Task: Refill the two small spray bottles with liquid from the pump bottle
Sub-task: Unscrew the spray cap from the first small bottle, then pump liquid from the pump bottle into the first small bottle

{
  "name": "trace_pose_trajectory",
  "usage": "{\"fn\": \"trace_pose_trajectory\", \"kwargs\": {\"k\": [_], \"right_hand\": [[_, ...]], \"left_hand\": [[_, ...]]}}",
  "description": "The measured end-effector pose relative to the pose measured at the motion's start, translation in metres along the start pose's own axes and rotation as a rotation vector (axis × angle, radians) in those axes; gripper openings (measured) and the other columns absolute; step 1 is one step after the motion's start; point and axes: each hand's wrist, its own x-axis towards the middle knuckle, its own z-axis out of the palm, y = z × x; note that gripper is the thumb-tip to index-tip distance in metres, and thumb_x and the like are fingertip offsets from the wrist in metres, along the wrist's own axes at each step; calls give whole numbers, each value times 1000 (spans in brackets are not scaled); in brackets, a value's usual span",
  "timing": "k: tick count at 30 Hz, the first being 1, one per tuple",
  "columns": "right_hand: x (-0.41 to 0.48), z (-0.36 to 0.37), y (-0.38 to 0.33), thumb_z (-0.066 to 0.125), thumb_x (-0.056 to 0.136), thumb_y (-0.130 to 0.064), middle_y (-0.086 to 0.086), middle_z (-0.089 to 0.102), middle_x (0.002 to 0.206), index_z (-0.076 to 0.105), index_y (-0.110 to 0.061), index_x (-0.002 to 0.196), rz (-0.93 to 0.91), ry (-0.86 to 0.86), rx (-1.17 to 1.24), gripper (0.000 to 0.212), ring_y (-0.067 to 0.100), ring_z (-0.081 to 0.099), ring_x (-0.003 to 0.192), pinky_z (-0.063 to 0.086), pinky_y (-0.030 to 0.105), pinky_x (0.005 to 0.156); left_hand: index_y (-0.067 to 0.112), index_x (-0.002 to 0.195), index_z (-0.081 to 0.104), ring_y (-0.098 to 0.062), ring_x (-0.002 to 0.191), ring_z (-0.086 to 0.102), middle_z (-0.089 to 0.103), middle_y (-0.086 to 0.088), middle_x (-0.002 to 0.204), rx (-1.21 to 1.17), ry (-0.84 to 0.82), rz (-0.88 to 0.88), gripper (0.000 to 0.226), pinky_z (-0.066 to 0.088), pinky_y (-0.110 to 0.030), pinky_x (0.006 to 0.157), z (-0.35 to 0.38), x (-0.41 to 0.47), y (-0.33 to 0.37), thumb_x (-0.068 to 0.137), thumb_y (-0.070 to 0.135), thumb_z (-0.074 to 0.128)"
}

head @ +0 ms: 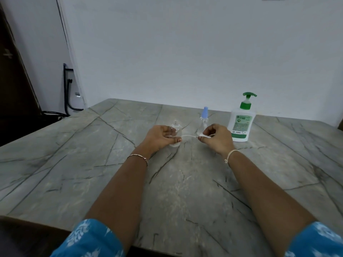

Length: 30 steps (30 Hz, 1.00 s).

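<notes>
The left hand (161, 136) grips the open bottle (176, 127) on the worktop (185, 182). The right hand (217, 138) pinches its sprayer (204, 136), fully out. The capped bottle (204, 118) and pump bottle (241, 125) stand behind. Opening looks done; next, set the sprayer down and pump into the neck.

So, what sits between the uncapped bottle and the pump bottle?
Head view: the blue-capped spray bottle stands there, and the right hand in front of it pinches a white sprayer top.

Open table (65, 164) lies at left and bottom; pump bottle (240, 125), capped spray bottle (203, 117) and uncapped spray bottle (176, 126) stand mid-frame, toward right.
</notes>
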Motion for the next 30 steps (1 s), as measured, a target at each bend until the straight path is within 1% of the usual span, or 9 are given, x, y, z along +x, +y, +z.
{"fn": "trace_pose_trajectory", "kwargs": {"k": [6, 8, 13, 17, 19, 21, 23, 26, 30], "right_hand": [[-2, 7, 2, 81, 76, -14, 2, 68, 86, 66, -15, 81, 6, -53, -106, 16, 19, 64, 84, 49, 27, 76], [-1, 7, 2, 82, 75, -17, 2, 69, 88, 66, -15, 83, 2, -54, -106, 18, 17, 63, 83, 49, 26, 76], [-1, 1, -1, 82, 78, -29, -5, 64, 82, 64, -18, 83, 18, -9, -53, 21, 10, 58, 76, 44, 24, 70], [1, -16, -4, 70, 88, -26, -4, 66, 81, 68, -14, 86, 38, 120, 54, 12, 14, 61, 80, 46, 26, 74], [2, -30, -3, 66, 90, -26, -4, 66, 83, 68, -14, 88, 73, 191, 94, 12, 17, 62, 83, 46, 27, 76], [3, -43, 1, 64, 91, -28, -4, 66, 83, 67, -18, 85, 107, 272, 104, 12, 19, 64, 85, 48, 29, 78], [6, -55, 6, 62, 92, -31, -2, 68, 86, 64, -19, 85, 119, 385, 108, 14, 21, 65, 82, 52, 32, 75], [11, -71, 9, 64, 91, -33, -1, 65, 95, 58, -17, 98, 104, 554, 84, 19, 19, 61, 85, 45, 30, 67], [27, -83, 12, 76, 80, -40, 5, 56, 109, 48, -12, 117, 67, 697, -60, 54, 27, 50, 108, 46, 43, 86]], "left_hand": [[3, 110, 68, -12, 92, 69, 73, -7, 102, 4, 3, 20, 51, 52, -24, 92, 2, -3, 2, 65, 15, 88], [2, 111, 68, -12, 91, 69, 73, -8, 103, 11, 6, 24, 51, 52, -21, 90, 3, -5, 4, 66, 14, 88], [1, 112, 66, -14, 96, 69, 72, -8, 105, 28, -11, 19, 54, 52, -25, 94, 4, -8, 7, 64, 16, 88], [2, 117, 63, -13, 98, 68, 72, -6, 107, 45, -43, 26, 67, 51, -27, 96, 5, -8, 9, 59, 24, 90], [5, 117, 63, -12, 97, 69, 74, -2, 102, 41, -45, 41, 87, 51, -32, 98, 6, -8, 9, 43, 42, 92], [6, 117, 63, -12, 96, 70, 74, 0, 99, 27, -41, 47, 98, 51, -35, 98, 6, -8, 9, 33, 48, 90], [5, 118, 63, -13, 95, 70, 74, -2, 99, 22, -42, 59, 97, 52, -37, 98, 8, -6, 9, 34, 45, 93], [10, 110, 67, -12, 91, 71, 75, -2, 96, 34, -36, 85, 83, 53, -37, 96, 12, -4, 9, 38, 41, 95], [26, 92, 69, -12, 88, 72, 76, 2, 91, 24, -40, 140, 63, 55, -38, 92, 16, -3, 10, 37, 46, 93]]}}
